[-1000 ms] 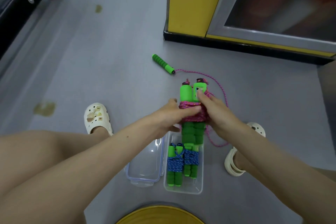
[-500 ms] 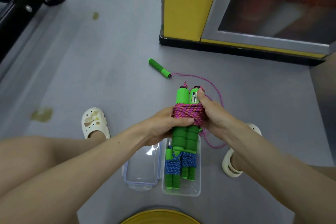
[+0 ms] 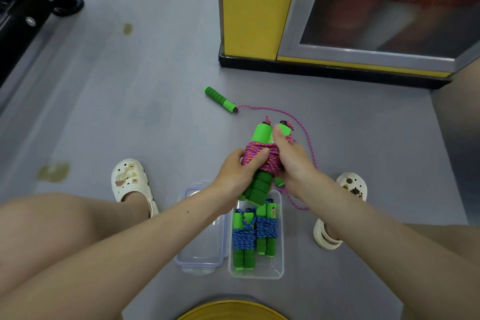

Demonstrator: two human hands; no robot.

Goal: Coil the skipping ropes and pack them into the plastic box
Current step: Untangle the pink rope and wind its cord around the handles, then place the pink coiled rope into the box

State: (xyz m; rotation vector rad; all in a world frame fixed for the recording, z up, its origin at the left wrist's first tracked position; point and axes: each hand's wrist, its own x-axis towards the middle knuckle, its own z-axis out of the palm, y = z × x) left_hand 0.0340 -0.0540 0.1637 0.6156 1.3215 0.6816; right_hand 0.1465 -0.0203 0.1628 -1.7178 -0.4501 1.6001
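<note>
Clamping the pink rope bundle (image 3: 271, 163) from both sides here: left hand (image 3: 239, 171) with fingers (image 3: 259, 156) curled round the wraps and the thumb pressed flat across them, right hand (image 3: 291, 161) gripping the other side with the thumb up against the green handles (image 3: 262, 132). Probably pinning the turns against unwinding while sorting out the loose end.

Bundle held in the air just over the far end of the clear plastic box (image 3: 255, 275), not in it yet. Already got two blue rope bundles (image 3: 253, 231) lying side by side in there, so likely a snug fit for this one. Lid (image 3: 200, 241) parked touching the box on its left, out of the way for packing.

Also a loose pink cord (image 3: 309, 143) looping past the right hand and out to a lone green handle (image 3: 220, 99) further off on the floor. Looks like a separate rope waiting to be coiled, hard to be sure, other end hidden behind the hand.

All down on a grey floor (image 3: 130, 112) with a couple of yellowish stains, crouching with white clogs (image 3: 130, 179) either side, yellow cabinet (image 3: 249, 8) with a glass panel ahead, black metal frame (image 3: 26, 8) top left
</note>
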